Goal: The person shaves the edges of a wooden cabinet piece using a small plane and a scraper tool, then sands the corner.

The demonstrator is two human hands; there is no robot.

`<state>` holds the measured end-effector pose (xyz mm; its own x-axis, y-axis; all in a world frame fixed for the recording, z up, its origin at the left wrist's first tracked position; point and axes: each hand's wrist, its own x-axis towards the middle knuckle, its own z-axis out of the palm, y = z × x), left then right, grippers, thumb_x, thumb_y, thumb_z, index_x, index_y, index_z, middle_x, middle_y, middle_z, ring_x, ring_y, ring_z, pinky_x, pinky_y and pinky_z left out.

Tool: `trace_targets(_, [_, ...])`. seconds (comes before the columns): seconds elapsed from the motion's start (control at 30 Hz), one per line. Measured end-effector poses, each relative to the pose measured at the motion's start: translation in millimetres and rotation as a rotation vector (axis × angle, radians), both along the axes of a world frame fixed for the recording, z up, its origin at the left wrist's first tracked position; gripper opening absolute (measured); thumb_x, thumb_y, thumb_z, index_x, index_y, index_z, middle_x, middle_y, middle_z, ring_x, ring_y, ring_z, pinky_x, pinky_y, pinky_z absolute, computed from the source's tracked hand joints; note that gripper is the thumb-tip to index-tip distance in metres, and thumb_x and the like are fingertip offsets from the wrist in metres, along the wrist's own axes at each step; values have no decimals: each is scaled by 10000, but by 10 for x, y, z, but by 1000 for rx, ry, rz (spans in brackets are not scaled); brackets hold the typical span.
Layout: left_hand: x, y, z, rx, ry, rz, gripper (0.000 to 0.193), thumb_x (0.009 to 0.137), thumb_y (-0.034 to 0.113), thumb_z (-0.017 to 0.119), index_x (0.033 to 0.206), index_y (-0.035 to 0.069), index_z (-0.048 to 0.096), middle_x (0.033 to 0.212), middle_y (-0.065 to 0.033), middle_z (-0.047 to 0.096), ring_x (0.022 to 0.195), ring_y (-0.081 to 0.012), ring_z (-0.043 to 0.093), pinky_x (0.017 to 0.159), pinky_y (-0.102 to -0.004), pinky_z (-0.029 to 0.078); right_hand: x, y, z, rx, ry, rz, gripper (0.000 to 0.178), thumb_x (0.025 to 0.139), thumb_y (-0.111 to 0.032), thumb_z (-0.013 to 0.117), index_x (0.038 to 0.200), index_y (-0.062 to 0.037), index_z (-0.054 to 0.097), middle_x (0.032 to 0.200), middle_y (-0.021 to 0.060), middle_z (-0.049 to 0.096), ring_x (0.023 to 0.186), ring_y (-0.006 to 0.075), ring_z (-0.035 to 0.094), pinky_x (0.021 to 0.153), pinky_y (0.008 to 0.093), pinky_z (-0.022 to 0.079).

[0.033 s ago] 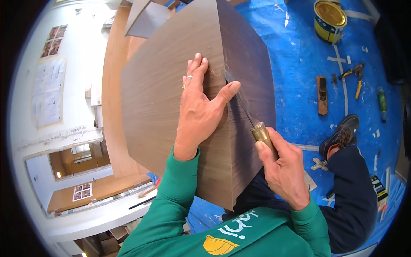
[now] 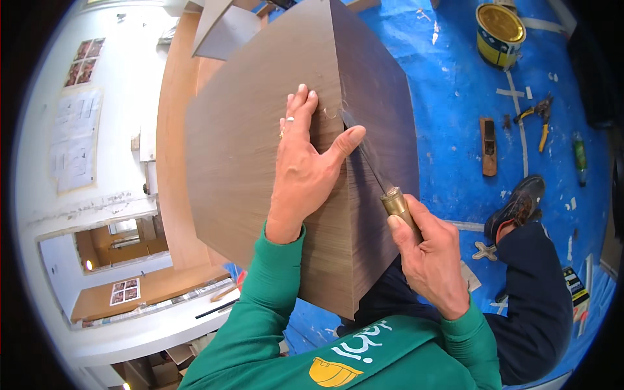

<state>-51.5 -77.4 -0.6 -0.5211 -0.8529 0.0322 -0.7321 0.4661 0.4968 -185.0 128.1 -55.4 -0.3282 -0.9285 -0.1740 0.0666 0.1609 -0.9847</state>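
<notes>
Two hands work one brown veneered panel.
Left hand lies flat and open on the panel; right hand grips a brass-collared blade tool along the panel's corner edge.

A room under fit-out, turned into a joiner's worksite.

Blue protective sheeting covers the floor, patched with strips of tape, and tools lie loose on it: a wooden hand plane, yellow-handled pliers, a green bottle and a yellow tin with a gold lid. A big wood-veneered panel piece fills the middle, plain boards stand behind it, and paper sheets are pinned to the white wall.
</notes>
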Motion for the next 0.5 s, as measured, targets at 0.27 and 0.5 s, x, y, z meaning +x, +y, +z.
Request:
trace_targets(0.27, [56,-123,17,-35,-119,-95,1156,1015,696,761,1714,-136,367,1843,-308,286,1762,-407,157,1417,-543,132,-71,-16,61,-23,-16,-8,334,1084,-129,766,1373,32,717,888,183,741,700,276,681,679,404,552])
trace_targets(0.5, [-12,-53,-3,-26,-82,-35,1027,1039,560,806,1720,-94,400,1861,-233,312,1765,-357,183,1422,-488,128,-80,-73,25,-12,-31,-17,330,1101,-140,747,1384,28,714,874,178,730,678,266,655,667,395,543])
